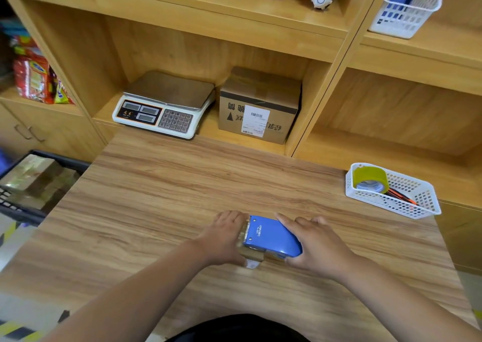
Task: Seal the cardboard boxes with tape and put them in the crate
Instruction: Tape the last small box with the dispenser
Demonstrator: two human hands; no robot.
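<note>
The small cardboard box sits near the front-middle of the wooden table, mostly hidden under a blue tape dispenser. The left hand grips the box's left side, and the right hand is wrapped around the dispenser on top. The black crate off the left edge has taped boxes inside. A white basket with a tape roll sits on the right.

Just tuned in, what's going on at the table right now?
A person is taping a small cardboard box on the table. The right hand grips a blue tape dispenser on top of it, while the left hand holds it steady. The dark crate at the left already holds taped boxes; a larger box waits on the shelf.
</note>
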